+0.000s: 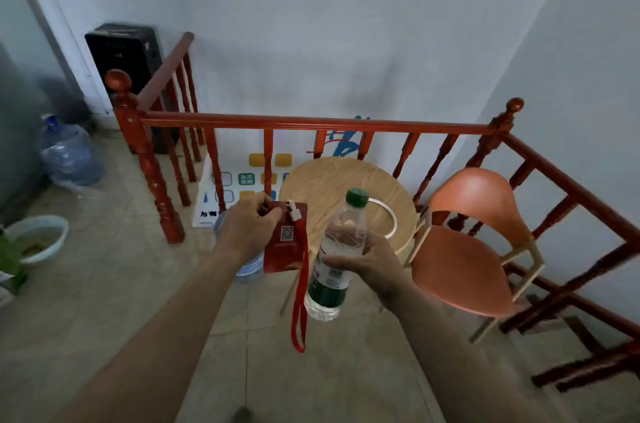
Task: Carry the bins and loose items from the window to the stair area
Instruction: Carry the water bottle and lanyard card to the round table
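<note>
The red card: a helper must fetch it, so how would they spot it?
In front of the red stair railing, the left hand holds the red card by the round table. Unlike the clear bottle beside it, it is flat, with a dangling red strap.

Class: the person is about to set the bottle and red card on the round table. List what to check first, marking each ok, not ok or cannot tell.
1. Left hand grip on card: pinches its top, ok.
2. Right hand grip on bottle: fingers round its middle, ok.
3. Cap on: ok; how tight, cannot tell.
4. Bare space on table: ok, left of the ring.
5. Lanyard tucked in: not ok, it dangles loose.
6. Floor ahead free: cannot tell, arms hide it.
</note>
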### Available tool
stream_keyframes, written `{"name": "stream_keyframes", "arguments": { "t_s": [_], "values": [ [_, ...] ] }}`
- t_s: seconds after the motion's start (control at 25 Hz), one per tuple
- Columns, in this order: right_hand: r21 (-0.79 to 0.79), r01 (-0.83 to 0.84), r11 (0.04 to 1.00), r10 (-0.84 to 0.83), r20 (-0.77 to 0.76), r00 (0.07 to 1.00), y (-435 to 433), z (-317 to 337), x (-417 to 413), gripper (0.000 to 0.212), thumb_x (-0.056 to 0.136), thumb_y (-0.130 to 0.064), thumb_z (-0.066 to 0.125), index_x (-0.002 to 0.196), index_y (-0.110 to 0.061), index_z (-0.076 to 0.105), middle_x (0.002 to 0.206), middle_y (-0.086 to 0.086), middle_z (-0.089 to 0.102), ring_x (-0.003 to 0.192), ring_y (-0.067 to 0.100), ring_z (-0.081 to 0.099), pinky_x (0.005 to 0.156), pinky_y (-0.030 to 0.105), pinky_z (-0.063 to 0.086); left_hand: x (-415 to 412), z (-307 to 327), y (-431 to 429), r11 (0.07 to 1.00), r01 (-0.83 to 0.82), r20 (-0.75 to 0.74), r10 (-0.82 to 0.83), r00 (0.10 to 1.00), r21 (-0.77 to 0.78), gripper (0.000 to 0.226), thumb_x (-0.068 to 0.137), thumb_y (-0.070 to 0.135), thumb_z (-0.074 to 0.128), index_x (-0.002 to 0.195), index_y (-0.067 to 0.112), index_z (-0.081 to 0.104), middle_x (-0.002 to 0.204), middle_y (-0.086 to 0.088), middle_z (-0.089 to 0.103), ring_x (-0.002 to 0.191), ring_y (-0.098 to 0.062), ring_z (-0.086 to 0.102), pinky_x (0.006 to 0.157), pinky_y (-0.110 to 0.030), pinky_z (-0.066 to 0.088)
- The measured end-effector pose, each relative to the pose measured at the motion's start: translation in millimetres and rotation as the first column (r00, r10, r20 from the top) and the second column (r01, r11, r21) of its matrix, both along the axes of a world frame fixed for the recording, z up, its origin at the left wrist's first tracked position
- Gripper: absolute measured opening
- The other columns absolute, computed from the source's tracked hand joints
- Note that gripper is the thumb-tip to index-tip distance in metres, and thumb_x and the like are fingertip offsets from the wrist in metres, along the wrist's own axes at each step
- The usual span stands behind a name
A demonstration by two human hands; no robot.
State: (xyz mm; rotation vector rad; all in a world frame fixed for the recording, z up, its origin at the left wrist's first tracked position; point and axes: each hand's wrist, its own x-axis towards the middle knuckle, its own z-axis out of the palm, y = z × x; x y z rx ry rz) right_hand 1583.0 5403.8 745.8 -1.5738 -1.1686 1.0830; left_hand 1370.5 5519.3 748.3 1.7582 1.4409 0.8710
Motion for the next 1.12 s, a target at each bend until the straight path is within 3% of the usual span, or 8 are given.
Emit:
{"name": "stream_keyframes", "arguments": {
  "t_s": [0.08, 0.2, 0.4, 0.52, 0.68, 0.76, 1.0, 1.12],
  "values": [
    [-0.007, 0.053, 0.999, -0.053, 0.023, 0.998, 50, -5, 5, 0.046, 0.07, -0.021, 0.093, 0.111, -0.027, 0.073, 0.106, -0.008, 0.08, 0.098, 0.008, 0.075, 0.089, 0.034, 0.058, 5, -1, 46, 0.996, 0.017, 0.09, -0.01, 0.996, -0.083, 0.017, 0.101, 0.026, 0.062, 0.088, 0.014, 0.063, 0.085, -0.006, 0.072, 0.085, -0.027, 0.072, 0.078, -0.046, 0.06],
    [-0.003, 0.15, 0.989, -0.149, 0.063, 0.987, 115, -15, 13, 0.054, 0.067, -0.028, 0.095, 0.116, -0.022, 0.072, 0.107, -0.005, 0.079, 0.099, 0.011, 0.075, 0.09, 0.037, 0.061, 8, -1, 106, 0.995, 0.044, 0.106, -0.034, 0.994, -0.094, 0.018, 0.102, 0.027, 0.06, 0.09, 0.014, 0.063, 0.089, -0.007, 0.071, 0.087, -0.028, 0.07, 0.08, -0.049, 0.06],
    [-0.042, 0.301, 0.953, -0.296, 0.097, 0.95, 210, -35, 31, 0.049, 0.066, -0.031, 0.096, 0.107, -0.025, 0.069, 0.096, -0.016, 0.072, 0.089, 0.001, 0.068, 0.07, 0.017, 0.052, 15, -12, 193, 0.992, 0.062, 0.143, -0.046, 0.989, -0.109, 0.016, 0.102, 0.028, 0.063, 0.087, 0.024, 0.059, 0.093, -0.005, 0.073, 0.088, -0.026, 0.073, 0.076, -0.047, 0.063],
    [-0.121, 0.355, 0.927, -0.344, 0.104, 0.933, 267, -60, 51, 0.052, 0.065, -0.038, 0.095, 0.107, -0.027, 0.065, 0.094, -0.015, 0.069, 0.089, 0.008, 0.066, 0.079, 0.029, 0.054, 31, -25, 235, 0.987, 0.056, 0.163, -0.032, 0.986, -0.148, 0.013, 0.099, 0.032, 0.067, 0.088, 0.027, 0.063, 0.093, -0.003, 0.076, 0.087, -0.025, 0.075, 0.076, -0.047, 0.063],
    [-0.233, 0.384, 0.893, -0.366, 0.116, 0.923, 347, -106, 84, 0.066, 0.059, -0.041, 0.095, 0.113, -0.021, 0.063, 0.103, -0.005, 0.071, 0.098, 0.02, 0.068, 0.09, 0.042, 0.058, 73, -41, 287, 0.99, 0.007, 0.12, 0.011, 0.993, -0.144, 0.013, 0.098, 0.029, 0.07, 0.086, 0.025, 0.068, 0.088, 0.0, 0.074, 0.083, -0.018, 0.073, 0.068, -0.029, 0.055],
    [-0.276, 0.38, 0.883, -0.364, 0.108, 0.925, 391, -134, 108, 0.061, 0.06, -0.036, 0.095, 0.109, -0.022, 0.062, 0.101, -0.004, 0.07, 0.099, 0.024, 0.068, 0.089, 0.043, 0.059, 97, -51, 319, 0.988, -0.024, 0.083, 0.037, 0.996, -0.153, 0.013, 0.098, 0.024, 0.071, 0.085, 0.022, 0.069, 0.086, 0.001, 0.074, 0.082, -0.015, 0.072, 0.07, -0.028, 0.056],
    [-0.357, 0.376, 0.855, -0.339, 0.164, 0.926, 493, -201, 166, 0.065, 0.064, -0.025, 0.094, 0.121, -0.023, 0.064, 0.107, -0.005, 0.071, 0.101, 0.021, 0.068, 0.08, 0.033, 0.05, 146, -88, 398, 0.961, -0.071, 0.045, 0.085, 0.995, -0.266, 0.018, 0.1, 0.018, 0.067, 0.083, 0.023, 0.069, 0.079, 0.004, 0.074, 0.081, -0.018, 0.075, 0.076, -0.042, 0.065],
    [-0.373, 0.366, 0.853, -0.293, 0.238, 0.926, 529, -220, 181, 0.06, 0.064, -0.028, 0.092, 0.117, -0.024, 0.065, 0.108, -0.006, 0.071, 0.099, 0.017, 0.066, 0.075, 0.026, 0.046, 167, -104, 419, 0.95, -0.097, 0.046, 0.116, 0.992, -0.296, 0.018, 0.102, 0.018, 0.064, 0.086, 0.023, 0.067, 0.083, 0.002, 0.075, 0.082, -0.016, 0.074, 0.072, -0.032, 0.063]
  ]
}}
